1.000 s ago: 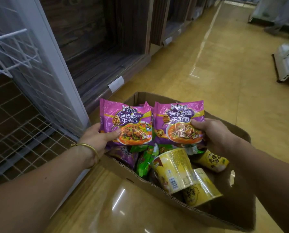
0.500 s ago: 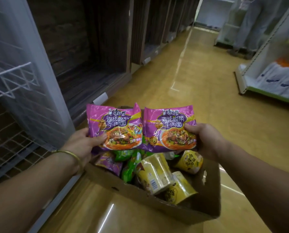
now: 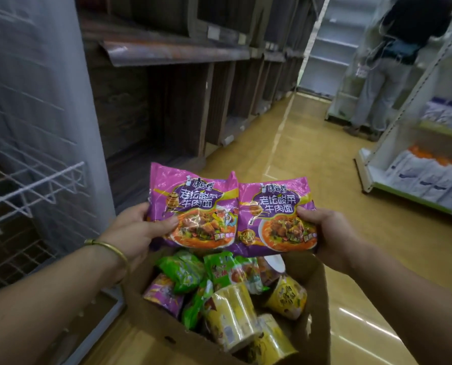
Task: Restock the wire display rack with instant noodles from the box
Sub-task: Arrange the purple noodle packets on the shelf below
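Two purple instant noodle packets are held side by side above the cardboard box. My left hand grips the left purple packet by its lower left edge. My right hand grips the right purple packet by its right edge. Inside the box lie green noodle packets, another purple packet and several yellow cup noodles. The white wire display rack stands at the left, its shelf jutting out at about hand height.
Dark wooden shelving runs along the left of the aisle. A white shelf unit with white packets stands at the right. A person stands far down the aisle. The yellow floor stretches ahead.
Both hands have lifted the two purple packets higher above the box. The view has tilted up, showing more of the aisle and the person.
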The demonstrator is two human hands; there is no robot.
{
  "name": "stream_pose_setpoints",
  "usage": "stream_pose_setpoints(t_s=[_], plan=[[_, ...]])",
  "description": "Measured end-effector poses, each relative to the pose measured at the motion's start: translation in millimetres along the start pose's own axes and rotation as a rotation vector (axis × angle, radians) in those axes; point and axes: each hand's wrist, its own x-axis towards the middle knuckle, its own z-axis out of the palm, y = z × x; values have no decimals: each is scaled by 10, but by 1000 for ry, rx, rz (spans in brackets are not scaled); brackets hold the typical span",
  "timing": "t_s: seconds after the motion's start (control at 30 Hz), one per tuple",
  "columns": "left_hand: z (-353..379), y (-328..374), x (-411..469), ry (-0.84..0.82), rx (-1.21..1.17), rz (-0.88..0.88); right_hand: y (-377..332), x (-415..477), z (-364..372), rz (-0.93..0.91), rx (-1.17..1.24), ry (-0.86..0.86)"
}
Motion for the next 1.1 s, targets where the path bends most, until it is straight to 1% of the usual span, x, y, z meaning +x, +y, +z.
stream_pose_setpoints(t_s=[0.07, 0.23, 0.33, 0.53, 0.73, 0.9, 0.97, 1.1], plan=[[-3, 157, -5, 34, 8, 31, -112, 31, 84, -16, 35, -40], [-24, 731, -186, 158, 47, 82, -539, 228, 331, -89, 25, -106], [5, 1107, -381, 241, 55, 116, -865, 244, 467, -154, 10, -192], [87, 1821, -827, 303, 103, 242, -1494, 177, 744, -283, 38, -417], [32, 2415, -1385, 432, 192, 367, -1931, -61, 1249, -334, 99, -618], [-159, 2789, -1827, 600, 219, 468, -2176, -351, 1784, -354, 148, -756], [-255, 2885, -1997, 659, 215, 472, -2233, -506, 1979, -366, 151, -809], [-445, 3011, -2321, 745, 252, 455, -2296, -759, 2321, -389, 121, -862]])
